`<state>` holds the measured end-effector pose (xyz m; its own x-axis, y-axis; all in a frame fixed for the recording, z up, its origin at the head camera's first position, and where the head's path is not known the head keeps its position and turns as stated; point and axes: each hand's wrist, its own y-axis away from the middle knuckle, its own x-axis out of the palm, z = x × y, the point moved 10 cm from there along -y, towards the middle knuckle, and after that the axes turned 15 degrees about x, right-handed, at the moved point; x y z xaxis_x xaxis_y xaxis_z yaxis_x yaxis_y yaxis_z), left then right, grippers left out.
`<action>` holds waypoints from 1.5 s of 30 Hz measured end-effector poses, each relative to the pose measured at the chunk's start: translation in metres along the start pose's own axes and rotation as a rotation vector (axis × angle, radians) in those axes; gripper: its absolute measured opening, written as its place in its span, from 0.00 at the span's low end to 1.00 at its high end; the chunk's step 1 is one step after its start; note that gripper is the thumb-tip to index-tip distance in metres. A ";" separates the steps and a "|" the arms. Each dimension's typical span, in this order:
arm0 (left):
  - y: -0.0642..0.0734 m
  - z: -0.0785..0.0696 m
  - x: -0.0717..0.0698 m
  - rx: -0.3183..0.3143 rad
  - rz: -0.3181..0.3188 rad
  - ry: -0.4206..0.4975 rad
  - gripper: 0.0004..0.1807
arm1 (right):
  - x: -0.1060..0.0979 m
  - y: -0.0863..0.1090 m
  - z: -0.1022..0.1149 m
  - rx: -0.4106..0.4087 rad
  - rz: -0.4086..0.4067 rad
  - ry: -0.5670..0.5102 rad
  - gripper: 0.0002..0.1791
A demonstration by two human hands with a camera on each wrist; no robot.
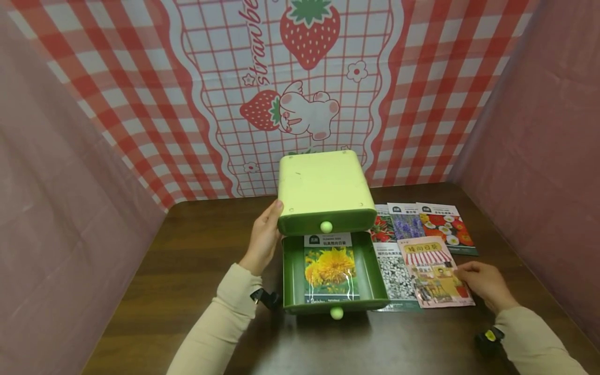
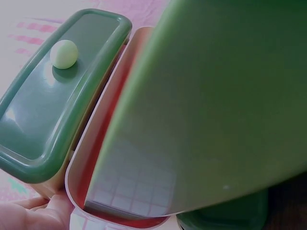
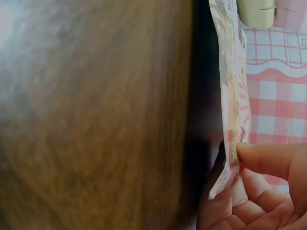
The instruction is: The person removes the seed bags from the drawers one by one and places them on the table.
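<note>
My right hand (image 1: 487, 284) pinches the right edge of a pink seed packet (image 1: 435, 268) with a striped awning picture, between thumb and fingers. In the right wrist view the packet (image 3: 232, 91) shows nearly edge-on. My left hand (image 1: 263, 237) lies against the left side of a small drawer cabinet (image 1: 323, 182) with a pale yellow-green top. Below its closed top drawer, a green drawer (image 1: 292, 276) is pulled out. Inside lies a seed packet with yellow flowers (image 1: 330, 268). The left wrist view shows a pink housing (image 2: 76, 177) around the open drawer.
Several flower seed packets lie right of the cabinet: white blossoms (image 1: 396, 273), purple flowers (image 1: 407, 225), red flowers (image 1: 382, 229) and mixed poppies (image 1: 450, 229). Everything stands on a dark wooden table (image 1: 187, 260). A strawberry-print cloth (image 1: 309, 94) hangs behind, with pink curtains (image 1: 534, 156) at the sides.
</note>
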<state>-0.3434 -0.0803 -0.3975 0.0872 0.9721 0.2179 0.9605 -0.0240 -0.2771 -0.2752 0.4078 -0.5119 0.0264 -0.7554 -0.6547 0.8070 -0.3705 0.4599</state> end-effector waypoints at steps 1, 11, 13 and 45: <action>0.000 0.000 0.000 0.001 0.000 0.000 0.38 | 0.000 0.001 0.001 -0.006 -0.012 0.011 0.23; 0.000 -0.003 0.001 0.002 0.000 -0.005 0.38 | -0.005 0.007 0.009 -0.029 -0.072 0.153 0.21; 0.001 -0.003 0.001 0.002 0.000 -0.010 0.38 | -0.006 0.007 0.010 -0.024 -0.068 0.171 0.20; 0.000 -0.002 0.000 0.000 -0.006 -0.018 0.37 | -0.020 0.102 0.143 -0.479 -0.308 0.041 0.17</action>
<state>-0.3433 -0.0803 -0.3957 0.0771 0.9762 0.2027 0.9611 -0.0186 -0.2757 -0.2776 0.3076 -0.3665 -0.2375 -0.6260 -0.7428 0.9581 -0.2768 -0.0732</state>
